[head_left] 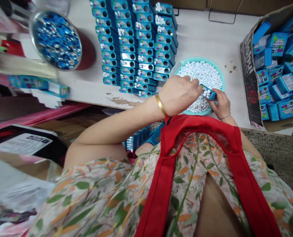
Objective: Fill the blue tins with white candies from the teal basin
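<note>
With our right hand point(221, 102) we are pinching a small blue box point(209, 93) right of the frame's centre, over the mint bowl point(222, 76) of white sweets point(202, 69). Our left hand point(179, 94) is curling its fingers by the box's left end; whether they are gripping it, we cannot tell. White pieces are showing at the box's face, so we are probably risking a spill if it is tipping too far. Our left hand is also sitting near the stacked boxes point(146, 44) at the upper centre, so a careless sweep could be toppling some. That hand is covering part of the bowl, smallness is making the held box's print unreadable, and the frame's right edge is cutting off the carton point(247, 79).
</note>
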`<state>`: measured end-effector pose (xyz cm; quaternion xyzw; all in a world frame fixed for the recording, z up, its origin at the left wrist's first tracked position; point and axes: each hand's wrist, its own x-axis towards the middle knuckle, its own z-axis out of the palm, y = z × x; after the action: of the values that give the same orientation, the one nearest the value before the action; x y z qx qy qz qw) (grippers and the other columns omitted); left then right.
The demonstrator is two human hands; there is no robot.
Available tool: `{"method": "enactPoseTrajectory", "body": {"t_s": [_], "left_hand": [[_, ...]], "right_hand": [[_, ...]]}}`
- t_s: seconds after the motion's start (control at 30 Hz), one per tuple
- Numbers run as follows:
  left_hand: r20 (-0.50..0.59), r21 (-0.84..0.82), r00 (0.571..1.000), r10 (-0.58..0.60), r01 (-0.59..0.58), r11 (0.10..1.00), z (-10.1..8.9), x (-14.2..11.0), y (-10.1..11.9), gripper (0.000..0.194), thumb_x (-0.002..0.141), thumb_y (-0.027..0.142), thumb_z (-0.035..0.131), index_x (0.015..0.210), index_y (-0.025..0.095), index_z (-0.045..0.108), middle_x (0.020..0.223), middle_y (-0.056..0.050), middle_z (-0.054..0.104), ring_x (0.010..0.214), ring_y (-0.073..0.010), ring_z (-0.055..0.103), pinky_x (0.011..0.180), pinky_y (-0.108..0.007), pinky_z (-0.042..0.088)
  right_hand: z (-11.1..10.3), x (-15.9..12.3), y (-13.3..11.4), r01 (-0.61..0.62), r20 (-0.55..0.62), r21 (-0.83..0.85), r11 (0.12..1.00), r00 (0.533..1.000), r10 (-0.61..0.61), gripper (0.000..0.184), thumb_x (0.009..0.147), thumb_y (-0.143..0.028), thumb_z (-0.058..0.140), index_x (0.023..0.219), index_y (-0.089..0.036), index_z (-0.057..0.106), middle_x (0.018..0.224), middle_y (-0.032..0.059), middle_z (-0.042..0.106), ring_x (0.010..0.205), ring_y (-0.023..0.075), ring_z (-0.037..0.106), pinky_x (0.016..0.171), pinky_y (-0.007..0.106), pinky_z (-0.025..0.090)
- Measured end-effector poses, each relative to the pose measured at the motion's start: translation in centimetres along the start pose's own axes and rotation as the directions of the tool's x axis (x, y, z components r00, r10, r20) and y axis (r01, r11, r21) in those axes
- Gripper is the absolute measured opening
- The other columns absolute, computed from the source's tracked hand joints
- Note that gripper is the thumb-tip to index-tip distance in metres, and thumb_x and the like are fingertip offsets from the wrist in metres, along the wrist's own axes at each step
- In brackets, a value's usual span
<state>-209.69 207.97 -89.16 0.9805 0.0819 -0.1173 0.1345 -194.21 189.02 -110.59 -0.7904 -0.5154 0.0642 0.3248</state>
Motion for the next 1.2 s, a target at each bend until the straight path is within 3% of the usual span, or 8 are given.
{"method": "enactPoseTrajectory", "body": {"t_s": [0.2, 0.3, 0.37, 0.5, 0.67, 0.87, 1.03, 1.2], "left_hand": [[-0.110, -0.112, 0.982, -0.155, 0.142, 0.984, 3.2, -1.6, -4.0, 0.025, 0.107, 0.027, 0.049, 0.114, 0.023, 0.073, 0.110, -0.011, 0.073, 0.113, -0.0321, 0.069, 0.093, -0.045, 0.056], [-0.098, -0.123, 0.940, -0.326, 0.314, 0.942, 8.3, -2.1, -7.8, 0.024, 0.104, 0.030, 0.055, 0.119, 0.023, 0.073, 0.119, -0.014, 0.075, 0.115, -0.0348, 0.069, 0.094, -0.047, 0.054], [0.010, -0.127, 0.921, -0.391, 0.389, 0.913, 12.6, -1.4, -9.3, 0.026, 0.102, 0.027, 0.056, 0.120, 0.020, 0.073, 0.125, -0.018, 0.076, 0.118, -0.0365, 0.070, 0.096, -0.047, 0.054], [0.100, -0.279, 0.927, -0.362, 0.375, 0.884, 19.8, 2.3, -8.2, 0.035, 0.107, 0.026, 0.052, 0.134, 0.014, 0.071, 0.141, -0.020, 0.073, 0.133, -0.0343, 0.068, 0.108, -0.042, 0.052], [0.001, -0.527, 0.933, -0.361, 0.307, 0.792, 23.1, 5.5, -6.8, 0.032, 0.106, 0.029, 0.061, 0.135, 0.018, 0.070, 0.139, -0.013, 0.077, 0.130, -0.0277, 0.070, 0.111, -0.036, 0.051], [-0.192, -0.581, 0.960, -0.206, 0.058, 0.812, 20.6, 1.6, -10.1, 0.032, 0.102, 0.039, 0.066, 0.124, 0.017, 0.073, 0.121, -0.013, 0.079, 0.110, -0.0246, 0.073, 0.098, -0.034, 0.055], [-0.277, -0.442, 0.959, -0.056, -0.076, 0.894, 13.6, -1.1, -9.7, 0.034, 0.106, 0.043, 0.061, 0.125, 0.018, 0.074, 0.113, -0.010, 0.078, 0.100, -0.0219, 0.072, 0.090, -0.033, 0.055], [-0.195, -0.225, 0.981, 0.006, -0.051, 0.973, 7.2, -1.0, -7.0, 0.027, 0.106, 0.038, 0.061, 0.121, 0.022, 0.076, 0.108, -0.006, 0.075, 0.107, -0.0246, 0.073, 0.093, -0.036, 0.055]], "right_hand": [[-0.5, -0.1, 0.8, -0.029, 0.008, 0.014, 0.999, 1.000, 0.028, 0.053, 0.104, -0.059, 0.058, 0.141, -0.023, 0.066, 0.136, 0.0175, 0.078, 0.129, 0.0365, 0.074, 0.115, 0.059, 0.063], [-1.2, -0.3, 1.3, -0.051, -0.018, 0.033, 0.998, 0.999, 0.052, 0.060, 0.104, -0.068, 0.056, 0.141, -0.022, 0.065, 0.137, 0.0187, 0.077, 0.129, 0.0374, 0.073, 0.114, 0.060, 0.063], [-1.8, -0.4, 1.7, -0.075, -0.049, 0.047, 0.996, 0.996, 0.077, 0.063, 0.103, -0.071, 0.057, 0.141, -0.022, 0.064, 0.136, 0.0186, 0.076, 0.129, 0.0372, 0.073, 0.114, 0.060, 0.063], [-2.6, -0.6, 2.6, -0.114, -0.112, 0.097, 0.989, 0.986, 0.125, 0.066, 0.101, -0.072, 0.060, 0.144, -0.021, 0.061, 0.132, 0.0170, 0.074, 0.125, 0.0359, 0.073, 0.110, 0.060, 0.063], [-2.9, -0.9, 3.1, -0.169, -0.132, 0.152, 0.974, 0.973, 0.189, 0.067, 0.098, -0.071, 0.066, 0.143, -0.022, 0.061, 0.134, 0.0157, 0.073, 0.126, 0.0357, 0.072, 0.110, 0.060, 0.062], [-2.7, -1.4, 2.8, -0.181, -0.117, 0.124, 0.976, 0.974, 0.196, 0.065, 0.099, -0.071, 0.064, 0.143, -0.023, 0.061, 0.133, 0.0154, 0.074, 0.125, 0.0356, 0.072, 0.110, 0.059, 0.063], [-2.0, -1.0, 1.7, -0.102, -0.049, 0.035, 0.994, 0.993, 0.104, 0.056, 0.102, -0.059, 0.063, 0.143, -0.022, 0.063, 0.137, 0.0181, 0.076, 0.130, 0.0374, 0.072, 0.115, 0.059, 0.062], [-0.9, -0.1, 0.2, -0.023, 0.007, 0.014, 1.000, 1.000, 0.023, 0.049, 0.103, -0.048, 0.061, 0.144, -0.021, 0.064, 0.137, 0.0177, 0.077, 0.131, 0.0370, 0.072, 0.116, 0.059, 0.062]]}}
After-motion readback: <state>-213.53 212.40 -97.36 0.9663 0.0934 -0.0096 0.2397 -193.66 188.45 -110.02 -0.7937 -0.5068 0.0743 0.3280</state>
